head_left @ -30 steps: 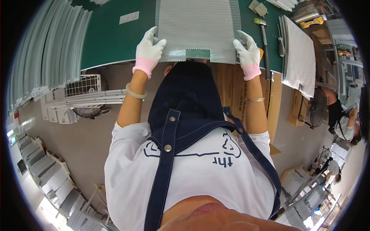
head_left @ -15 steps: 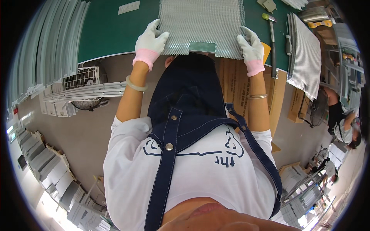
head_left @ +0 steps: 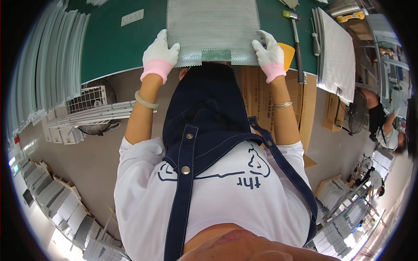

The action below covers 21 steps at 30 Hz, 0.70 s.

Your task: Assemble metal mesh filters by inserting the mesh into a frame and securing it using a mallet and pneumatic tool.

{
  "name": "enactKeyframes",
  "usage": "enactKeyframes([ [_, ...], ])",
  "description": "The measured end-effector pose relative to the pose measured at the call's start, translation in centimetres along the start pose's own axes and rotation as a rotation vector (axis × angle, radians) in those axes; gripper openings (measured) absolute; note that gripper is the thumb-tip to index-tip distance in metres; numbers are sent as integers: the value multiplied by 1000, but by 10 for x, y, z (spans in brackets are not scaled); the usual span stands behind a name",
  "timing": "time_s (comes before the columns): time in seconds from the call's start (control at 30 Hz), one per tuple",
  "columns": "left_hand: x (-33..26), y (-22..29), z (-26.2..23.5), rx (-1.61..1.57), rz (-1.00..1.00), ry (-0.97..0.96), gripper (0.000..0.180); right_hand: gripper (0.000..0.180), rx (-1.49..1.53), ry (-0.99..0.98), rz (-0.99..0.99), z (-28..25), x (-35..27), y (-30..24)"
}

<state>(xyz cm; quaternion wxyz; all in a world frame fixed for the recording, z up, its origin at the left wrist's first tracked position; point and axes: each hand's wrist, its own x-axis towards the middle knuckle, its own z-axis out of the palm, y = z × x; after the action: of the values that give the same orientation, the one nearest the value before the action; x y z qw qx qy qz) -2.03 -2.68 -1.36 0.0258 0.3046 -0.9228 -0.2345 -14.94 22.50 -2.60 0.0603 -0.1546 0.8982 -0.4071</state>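
A silvery expanded-metal mesh sheet (head_left: 213, 26) lies before me on the green table, with a rectangular notch in its near edge. My left hand (head_left: 162, 54), in a white glove with a pink cuff, holds the sheet's left side near the front corner, thumb on top. At the opposite side my right hand (head_left: 269, 54), gloved alike, grips the right edge with thumb and fingers. Fingertips under the mesh are hidden. Just right of that hand lies a flat yellow piece (head_left: 286, 55), partly covered by it.
A hammer (head_left: 298, 50) and a screwdriver (head_left: 315, 43) lie to the right, beside a stack of mesh sheets (head_left: 335, 54). Long pale strips (head_left: 48, 65) are piled at far left. A white plate (head_left: 132, 18) lies behind my left hand. Cardboard (head_left: 257, 93) stands below the table edge.
The whole view has shifted, so table, sheet and hands appear farther left. More of the yellow piece shows beside my right hand. Both hands stay at the sheet's sides.
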Motion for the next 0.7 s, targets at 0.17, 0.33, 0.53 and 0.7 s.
enactKeyframes([
  [0.17,-2,10,-14,134,-32,25,66,47,-215,15,-59,0,2,-4],
  [0.33,-10,9,-15,343,244,91,48,30,-506,121,-181,7,-15,-13],
  [0.53,-6,3,-17,343,333,86,36,30,-416,-53,-97,-4,-5,-9],
  [0.7,-4,2,-14,293,338,80,37,40,-331,-62,16,-5,-3,-5],
])
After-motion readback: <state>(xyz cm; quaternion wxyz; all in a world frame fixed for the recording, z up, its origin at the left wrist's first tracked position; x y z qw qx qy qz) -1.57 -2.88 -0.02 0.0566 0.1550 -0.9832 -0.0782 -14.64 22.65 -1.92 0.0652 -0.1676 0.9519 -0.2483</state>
